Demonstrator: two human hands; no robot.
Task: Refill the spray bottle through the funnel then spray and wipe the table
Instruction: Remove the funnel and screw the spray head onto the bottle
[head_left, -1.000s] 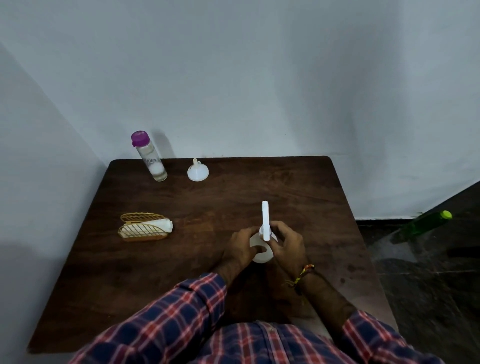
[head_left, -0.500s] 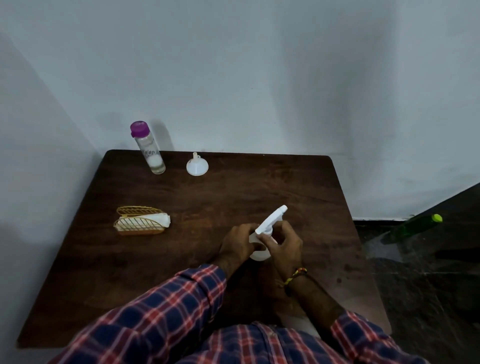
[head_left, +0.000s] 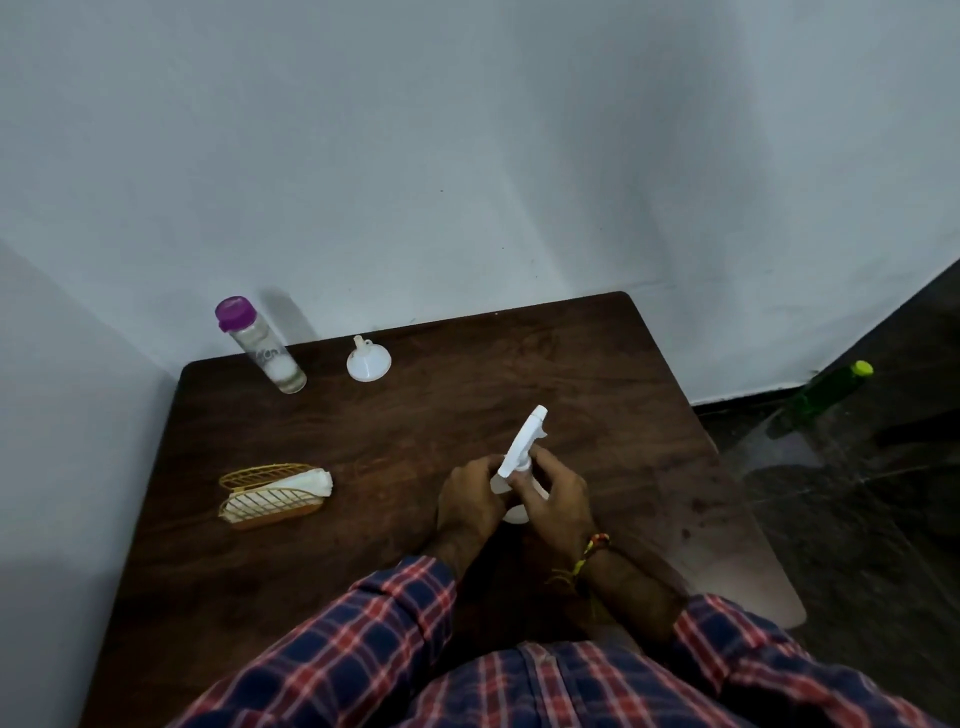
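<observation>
A white spray bottle (head_left: 525, 449) stands in the middle of the dark wooden table (head_left: 415, 426), its trigger head pointing up and to the far right. My left hand (head_left: 467, 501) grips the bottle's body from the left. My right hand (head_left: 553, 501) holds the neck under the spray head, fingers curled round it. The bottle's body is mostly hidden between the hands. A small white funnel (head_left: 368, 360) lies mouth-down at the far edge. A clear bottle with a purple cap (head_left: 261, 345) stands to the funnel's left.
A gold wire holder with a folded white cloth (head_left: 275, 493) sits at the table's left. White walls close the far and left sides. A green bottle with a yellow-green cap (head_left: 826, 392) stands on the dark floor to the right.
The spray head has turned from pointing straight away toward the far right between my hands. Both hands stay on the bottle. The camera has tilted, shifting the table in view.
</observation>
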